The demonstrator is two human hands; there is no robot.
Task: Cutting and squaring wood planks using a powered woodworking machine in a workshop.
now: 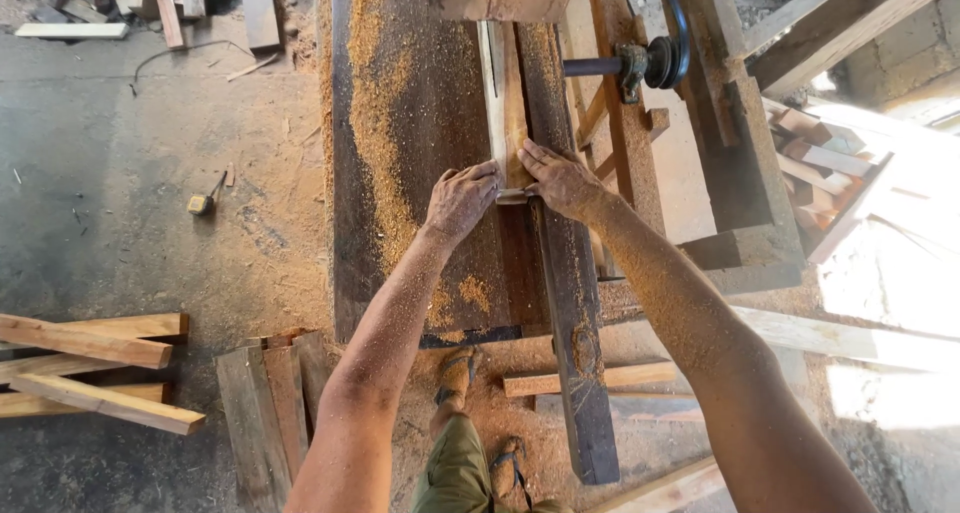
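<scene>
Both hands, left hand (460,199) and right hand (560,181), press flat on the near end of a wood strip (506,113) on the sawdust-covered saw table (400,123); most of its length already lies beyond them.

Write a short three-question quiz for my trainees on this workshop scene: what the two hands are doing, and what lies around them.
1. True or false: both hands press on the near end of the narrow wooden strip on the saw table.
2. What small tool lies on the concrete floor to the person's left?
A. tape measure
B. hammer
C. chisel
3. Fill in: the table top and both forearms are dusted with ____.

Key
1. True: left hand and right hand sit side by side at the strip's end.
2. A, the tape measure.
3. Sawdust.
</scene>
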